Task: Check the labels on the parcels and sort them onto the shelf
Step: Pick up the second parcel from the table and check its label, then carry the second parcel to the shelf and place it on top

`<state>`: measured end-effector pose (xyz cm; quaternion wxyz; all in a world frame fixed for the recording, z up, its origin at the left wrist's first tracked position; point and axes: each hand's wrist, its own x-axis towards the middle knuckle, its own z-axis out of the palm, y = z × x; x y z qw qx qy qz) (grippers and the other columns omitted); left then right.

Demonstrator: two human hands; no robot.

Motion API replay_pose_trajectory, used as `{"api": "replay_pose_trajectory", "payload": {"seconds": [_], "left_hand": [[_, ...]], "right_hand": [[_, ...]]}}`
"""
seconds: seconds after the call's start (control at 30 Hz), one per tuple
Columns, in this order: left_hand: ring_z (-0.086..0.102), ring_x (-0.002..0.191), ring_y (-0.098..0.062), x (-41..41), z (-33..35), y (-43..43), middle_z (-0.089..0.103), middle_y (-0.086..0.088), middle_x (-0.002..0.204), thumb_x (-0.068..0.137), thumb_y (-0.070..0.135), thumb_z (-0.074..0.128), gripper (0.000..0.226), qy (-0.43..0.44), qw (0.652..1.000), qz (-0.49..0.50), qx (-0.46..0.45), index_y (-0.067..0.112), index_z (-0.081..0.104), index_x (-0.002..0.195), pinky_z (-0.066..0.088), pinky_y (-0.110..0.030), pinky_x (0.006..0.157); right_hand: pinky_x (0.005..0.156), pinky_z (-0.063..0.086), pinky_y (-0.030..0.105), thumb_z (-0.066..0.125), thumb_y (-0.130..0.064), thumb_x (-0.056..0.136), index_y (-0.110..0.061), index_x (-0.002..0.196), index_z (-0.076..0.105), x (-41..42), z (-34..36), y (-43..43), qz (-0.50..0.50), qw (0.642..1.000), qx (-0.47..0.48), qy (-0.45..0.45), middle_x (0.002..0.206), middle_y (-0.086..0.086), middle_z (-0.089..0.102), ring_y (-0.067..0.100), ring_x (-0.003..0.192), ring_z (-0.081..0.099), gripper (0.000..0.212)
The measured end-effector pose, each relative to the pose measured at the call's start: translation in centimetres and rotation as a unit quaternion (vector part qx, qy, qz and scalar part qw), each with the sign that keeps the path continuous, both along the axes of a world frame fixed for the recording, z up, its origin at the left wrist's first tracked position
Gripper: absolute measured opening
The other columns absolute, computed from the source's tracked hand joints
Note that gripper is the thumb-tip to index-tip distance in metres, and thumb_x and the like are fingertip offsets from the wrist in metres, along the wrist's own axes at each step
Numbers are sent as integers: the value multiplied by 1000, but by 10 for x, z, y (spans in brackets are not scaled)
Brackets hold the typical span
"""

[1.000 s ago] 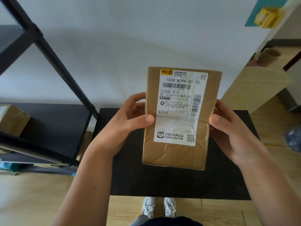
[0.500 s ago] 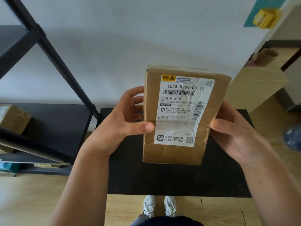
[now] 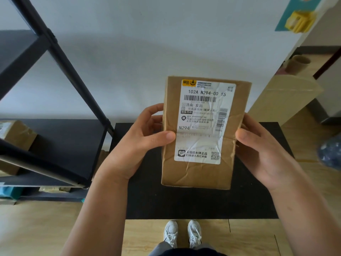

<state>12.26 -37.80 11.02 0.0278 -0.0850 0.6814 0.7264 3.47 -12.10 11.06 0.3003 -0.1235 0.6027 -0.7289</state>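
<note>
A brown cardboard parcel (image 3: 199, 174) stands upright in front of me, held above a black table (image 3: 203, 204). Its white shipping label (image 3: 201, 122) faces me and reads 102A N294-00 15. My left hand (image 3: 140, 145) grips the parcel's left edge, thumb across the front. My right hand (image 3: 258, 150) grips its right edge, thumb on the side. The black metal shelf (image 3: 60, 143) stands to my left, and another brown parcel (image 3: 16, 135) lies on its middle level.
A white wall is straight ahead. A tan cardboard box (image 3: 282, 100) with a cardboard tube (image 3: 297, 64) on it stands at the right. A dark blue bag (image 3: 330, 154) shows at the right edge. The floor is wood, with my white shoes (image 3: 181, 233) below.
The parcel tilted so its top face showed half a second ago, then came back flat-on to me. Both hands kept their grip on its edges.
</note>
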Motion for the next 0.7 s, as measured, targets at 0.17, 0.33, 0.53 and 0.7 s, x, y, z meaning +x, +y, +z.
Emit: {"api": "replay_pose_trajectory", "payload": {"seconds": [0.17,0.33,0.53,0.7], "left_hand": [[71,111,-23,5,-26,5,74,-6,120,68,43,78,76,-71,995,69,28,20,56,137,51,-46,102],[71,109,-24,28,-52,10,75,-6,117,72,44,76,71,-128,978,146,76,15,56,134,52,-47,103],[73,104,-23,83,-55,24,77,-6,111,65,52,72,75,-138,960,228,85,13,59,128,55,-41,96],[73,102,-13,146,-55,52,74,2,115,63,54,74,78,-156,943,285,70,28,54,134,57,-37,93]], "right_hand": [[109,45,51,65,-49,80,-23,136,61,18,-17,-18,-58,994,81,-55,124,2,75,22,117,70,62],[108,46,51,69,-62,67,-29,137,58,47,-43,-36,-59,983,151,-90,127,-2,72,21,121,65,78],[100,52,46,71,-54,68,-27,129,62,72,-50,-39,-2,983,162,-86,119,-2,75,22,114,67,68],[90,55,40,70,-52,67,-27,125,65,95,-52,-42,73,980,167,-83,108,-4,79,20,108,70,63]]}}
